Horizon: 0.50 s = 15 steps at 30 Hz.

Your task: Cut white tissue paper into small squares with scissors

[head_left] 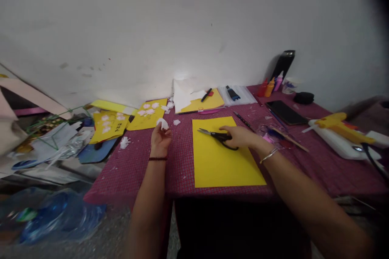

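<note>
A small white paper piece (162, 123) is pinched between the fingertips of my left hand (161, 139), which is raised over the table to the left of a yellow sheet (225, 170). My right hand (238, 135) is over that sheet, its fingers round the handles of black-handled scissors (217, 134). The scissor blades point left and look slightly parted, low over the paper or lying on it. Close to my left hand, a white paper scrap (176, 122) and a crumpled white bit (124, 142) lie on the checked cloth (179, 170).
Yellow cards with pink flowers (147, 113) lie at the back left. Along the right are a phone (286, 112), paint bottles (269, 88), a dark flask (283, 64) and a yellow glue gun (342, 125). A pen (242, 120) lies behind the sheet. The wall (194, 28) borders the table.
</note>
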Each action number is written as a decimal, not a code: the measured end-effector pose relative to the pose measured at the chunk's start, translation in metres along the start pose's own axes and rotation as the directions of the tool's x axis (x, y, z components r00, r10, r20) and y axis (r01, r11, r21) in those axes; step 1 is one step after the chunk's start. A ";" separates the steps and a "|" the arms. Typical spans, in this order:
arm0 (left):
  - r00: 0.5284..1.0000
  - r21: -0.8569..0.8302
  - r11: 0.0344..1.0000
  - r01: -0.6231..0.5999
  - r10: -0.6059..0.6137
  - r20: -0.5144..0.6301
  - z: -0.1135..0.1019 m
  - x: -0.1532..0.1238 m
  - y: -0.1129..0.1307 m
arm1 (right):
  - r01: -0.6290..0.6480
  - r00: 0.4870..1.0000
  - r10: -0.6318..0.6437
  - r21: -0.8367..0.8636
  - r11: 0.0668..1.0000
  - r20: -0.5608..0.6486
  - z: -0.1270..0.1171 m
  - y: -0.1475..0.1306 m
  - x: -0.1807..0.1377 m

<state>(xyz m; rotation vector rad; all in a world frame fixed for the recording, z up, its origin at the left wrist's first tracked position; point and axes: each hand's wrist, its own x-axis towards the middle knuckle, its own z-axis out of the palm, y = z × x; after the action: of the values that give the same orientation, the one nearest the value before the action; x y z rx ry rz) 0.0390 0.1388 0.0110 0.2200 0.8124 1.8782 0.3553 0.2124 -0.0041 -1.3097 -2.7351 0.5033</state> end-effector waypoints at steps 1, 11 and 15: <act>1.000 0.007 1.000 0.006 -0.006 -0.002 0.000 0.000 0.000 | -0.005 1.000 0.003 0.066 0.998 0.029 -0.003 0.005 0.001; 0.998 0.062 0.996 0.061 -0.060 -0.016 0.002 0.003 -0.009 | 0.115 0.943 -0.324 0.987 0.112 -0.073 0.009 -0.024 -0.016; 0.998 0.059 0.997 0.054 -0.054 -0.013 0.002 0.003 -0.013 | 0.016 0.863 -0.501 0.996 -0.090 -0.059 0.031 -0.053 -0.019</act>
<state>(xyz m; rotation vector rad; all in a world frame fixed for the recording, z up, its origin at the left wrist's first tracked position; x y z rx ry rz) 0.0485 0.1451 0.0037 0.2227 0.8744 1.8076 0.3220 0.1584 -0.0149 -0.1387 -1.5442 2.2436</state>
